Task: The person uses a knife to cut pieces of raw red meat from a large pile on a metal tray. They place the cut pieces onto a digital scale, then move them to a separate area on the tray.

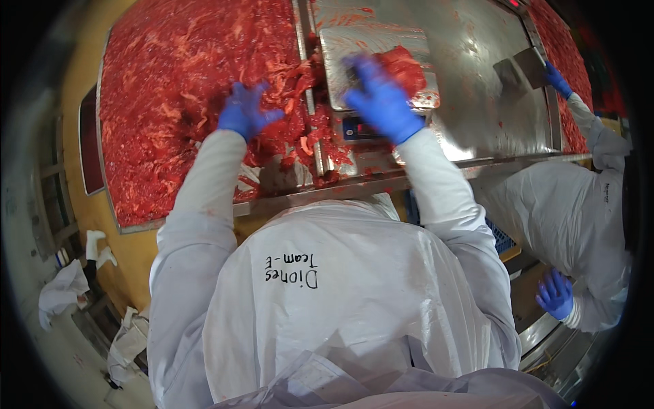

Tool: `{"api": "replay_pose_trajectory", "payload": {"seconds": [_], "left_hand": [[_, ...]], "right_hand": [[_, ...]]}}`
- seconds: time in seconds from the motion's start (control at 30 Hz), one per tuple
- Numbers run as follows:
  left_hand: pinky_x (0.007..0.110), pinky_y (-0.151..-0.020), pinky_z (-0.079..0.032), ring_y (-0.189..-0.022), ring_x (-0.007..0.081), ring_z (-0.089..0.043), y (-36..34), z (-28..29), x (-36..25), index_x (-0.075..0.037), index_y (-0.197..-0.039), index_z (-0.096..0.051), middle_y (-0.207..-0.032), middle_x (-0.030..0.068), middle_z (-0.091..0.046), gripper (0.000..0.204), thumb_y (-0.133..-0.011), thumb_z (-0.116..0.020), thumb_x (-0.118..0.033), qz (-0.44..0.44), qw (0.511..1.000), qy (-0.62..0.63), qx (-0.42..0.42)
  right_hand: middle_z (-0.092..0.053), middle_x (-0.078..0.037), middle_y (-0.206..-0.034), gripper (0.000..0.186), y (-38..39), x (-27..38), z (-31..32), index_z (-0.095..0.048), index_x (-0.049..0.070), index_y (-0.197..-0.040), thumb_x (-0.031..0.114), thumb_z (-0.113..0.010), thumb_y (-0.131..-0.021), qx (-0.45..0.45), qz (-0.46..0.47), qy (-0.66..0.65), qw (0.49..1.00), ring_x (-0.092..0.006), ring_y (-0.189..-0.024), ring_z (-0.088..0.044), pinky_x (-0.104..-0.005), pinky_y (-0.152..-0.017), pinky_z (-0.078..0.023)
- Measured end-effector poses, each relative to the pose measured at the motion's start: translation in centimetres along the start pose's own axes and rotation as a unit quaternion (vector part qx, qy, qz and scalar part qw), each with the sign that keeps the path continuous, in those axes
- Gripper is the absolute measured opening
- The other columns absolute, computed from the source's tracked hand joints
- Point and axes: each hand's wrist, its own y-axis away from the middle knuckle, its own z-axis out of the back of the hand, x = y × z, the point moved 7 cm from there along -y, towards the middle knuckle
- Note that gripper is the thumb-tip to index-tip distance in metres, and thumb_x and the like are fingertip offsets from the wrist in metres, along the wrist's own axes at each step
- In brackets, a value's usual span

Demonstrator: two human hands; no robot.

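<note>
My left hand (246,111), in a blue glove, is over the near right part of a large heap of raw red meat pieces (170,88). Its fingers are spread and grip nothing that I can see. My right hand (385,102), also blue-gloved, reaches over a metal-topped scale (334,48). Thumb and fingers stand apart, with the fingertips blurred beside a dark patch. Just right of those fingers, a chunk of red meat (405,71) lies on the scale's plate. The scale's display (357,128) shows partly below my right hand.
A raised metal divider (304,68) separates the heap from the steel table (477,88). On the right, a co-worker's gloved hand (558,80) is at a dark flat plate (530,67), near more meat (569,61). Their other hand (555,294) hangs lower. A blue crate (501,240) stands below.
</note>
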Motion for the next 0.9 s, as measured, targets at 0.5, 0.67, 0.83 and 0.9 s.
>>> {"api": "replay_pose_trajectory", "payload": {"seconds": [0.5, 0.67, 0.83, 0.9], "left_hand": [[0.046, -0.085, -0.057, -0.095, 0.0387, -0.071, 3.3, -6.0, -0.3, -0.003, -0.105, -0.072, -0.099, 0.0228, -0.073, 0.022, -0.086, -0.066, -0.012, -0.138, 0.976, 0.168, 0.03], [0.047, -0.086, -0.058, -0.098, 0.0425, -0.071, 0.0, 4.6, -6.1, -0.002, -0.11, -0.072, -0.104, 0.0232, -0.074, 0.028, -0.085, -0.069, -0.013, -0.143, 0.957, 0.235, 0.089], [0.028, -0.068, -0.053, -0.077, 0.011, -0.064, -2.6, 9.9, -9.9, -0.004, -0.112, -0.072, -0.086, 0.0019, -0.07, 0.025, -0.087, -0.065, -0.005, -0.182, 0.913, 0.362, 0.034], [0.028, -0.069, -0.054, -0.079, 0.0114, -0.065, -2.0, 15.1, -13.8, -0.004, -0.114, -0.072, -0.09, 0.0029, -0.071, 0.026, -0.089, -0.066, -0.008, -0.323, 0.893, 0.31, -0.042]], "right_hand": [[-0.073, -0.016, -0.103, 0.046, 19.1, -7.0, -0.9, -0.065, 0.0, -0.129, 0.027, -0.075, -0.093, 0.014, -0.146, 0.09, 0.985, -0.0321, -0.099, -0.073, -0.043, -0.084, -0.059], [-0.075, -0.015, -0.103, 0.048, 19.1, -7.1, -0.4, -0.066, 0.001, -0.129, 0.032, -0.075, -0.092, -0.029, -0.151, 0.136, 0.979, -0.0339, -0.095, -0.073, -0.0435, -0.085, -0.058], [-0.075, -0.016, -0.106, 0.05, 19.2, -6.7, -0.3, -0.066, 0.001, -0.13, 0.033, -0.074, -0.093, -0.02, -0.171, 0.13, 0.976, -0.0348, -0.098, -0.072, -0.0428, -0.088, -0.057], [-0.075, -0.016, -0.108, 0.05, 19.0, -6.7, -0.2, -0.066, 0.001, -0.13, 0.034, -0.074, -0.093, -0.009, -0.182, 0.139, 0.974, -0.0351, -0.1, -0.072, -0.0427, -0.09, -0.057]]}}
